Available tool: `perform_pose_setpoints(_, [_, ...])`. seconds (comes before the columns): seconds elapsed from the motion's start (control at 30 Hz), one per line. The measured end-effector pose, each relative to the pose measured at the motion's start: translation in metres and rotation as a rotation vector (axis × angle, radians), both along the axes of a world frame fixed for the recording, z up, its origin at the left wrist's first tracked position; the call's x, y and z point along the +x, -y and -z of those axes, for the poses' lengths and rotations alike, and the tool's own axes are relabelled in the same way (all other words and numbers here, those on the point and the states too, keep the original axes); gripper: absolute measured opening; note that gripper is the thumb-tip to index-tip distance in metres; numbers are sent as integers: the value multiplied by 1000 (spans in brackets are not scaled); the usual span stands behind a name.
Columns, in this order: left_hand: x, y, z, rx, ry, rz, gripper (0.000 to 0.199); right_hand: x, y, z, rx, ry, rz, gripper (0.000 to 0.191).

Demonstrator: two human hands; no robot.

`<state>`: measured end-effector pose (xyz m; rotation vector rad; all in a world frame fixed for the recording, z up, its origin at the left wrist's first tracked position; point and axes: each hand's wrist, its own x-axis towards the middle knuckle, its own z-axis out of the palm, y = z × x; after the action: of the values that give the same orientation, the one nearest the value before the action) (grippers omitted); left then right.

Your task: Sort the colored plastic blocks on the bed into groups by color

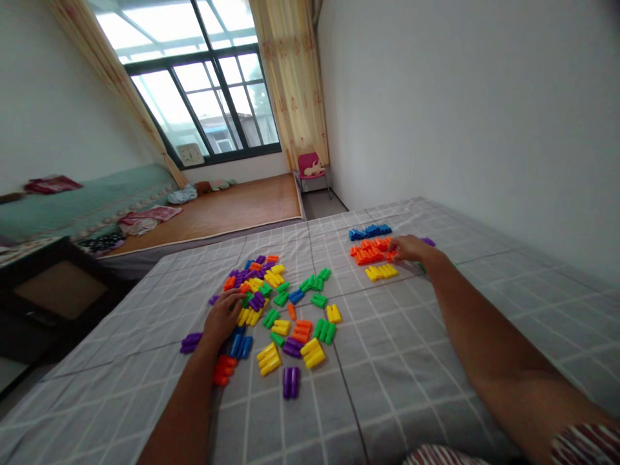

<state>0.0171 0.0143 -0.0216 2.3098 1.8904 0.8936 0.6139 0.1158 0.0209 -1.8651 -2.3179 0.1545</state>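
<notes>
My left hand [224,318] rests at the left edge of a mixed pile of plastic toy blocks [259,271], fingers loosely stretched over it; nothing shows in its grasp. The blocks look like short joined tubes in purple, yellow, green, blue and orange. At the far right, my right hand [411,248] is closed with its fingertips on an orange block [390,256], at the end of the orange group [368,252]. Behind that group lies a row of blue blocks [371,232], and in front is a row of yellow blocks [382,272]. Green and purple blocks are partly hidden by my right wrist.
A grey checked cloth [484,284] covers the surface. Loose blocks are scattered toward me, including a purple block [291,383] and a yellow block [268,359]. A white wall [460,116] borders the right side. A bed [242,203] and a pink chair [310,165] stand beyond.
</notes>
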Motion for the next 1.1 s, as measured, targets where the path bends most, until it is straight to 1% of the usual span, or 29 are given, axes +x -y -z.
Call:
perform_pose_setpoints(0.13, [0,0,1,9,4,4,38,0,-1,-1,-12,55,17,20])
perform_pose_setpoints(0.27, [0,0,1,20,13,8,35,0,0,-1,-32,59,90,12])
perform_pose_setpoints(0.37, [5,3,-1,24,30,14,33,-3,2,0,-43,75,106,7])
perform_pose_setpoints(0.47, [15,9,-8,34,58,1,32,-3,1,0,-32,84,92,6])
perform_pose_setpoints(0.53, [20,13,-16,63,72,-38,33,-5,-1,-3,-5,77,68,10])
perform_pose_setpoints(0.6, [20,18,-27,82,61,-89,33,-14,-1,-7,37,43,23,14])
perform_pose_setpoints(0.7, [7,27,-43,47,16,-231,31,-41,4,-10,50,-18,-112,17])
perform_pose_setpoints(0.77, [-8,33,-49,-39,0,-348,31,-67,13,-10,31,-40,-232,18])
perform_pose_setpoints(0.83, [-21,38,-49,-164,-4,-412,31,-95,25,-9,16,-55,-352,18])
perform_pose_setpoints(0.87, [-25,39,-48,-223,-2,-411,31,-109,33,-8,10,-59,-402,19])
perform_pose_setpoints(0.93, [-25,39,-43,-293,10,-362,31,-137,49,-8,-8,-71,-487,19])
perform_pose_setpoints(1.03, [-7,33,-34,-288,38,-230,31,-173,71,-8,-62,-103,-599,17])
perform_pose_setpoints(1.1, [10,28,-32,-256,60,-150,32,-190,81,-8,-84,-119,-656,17])
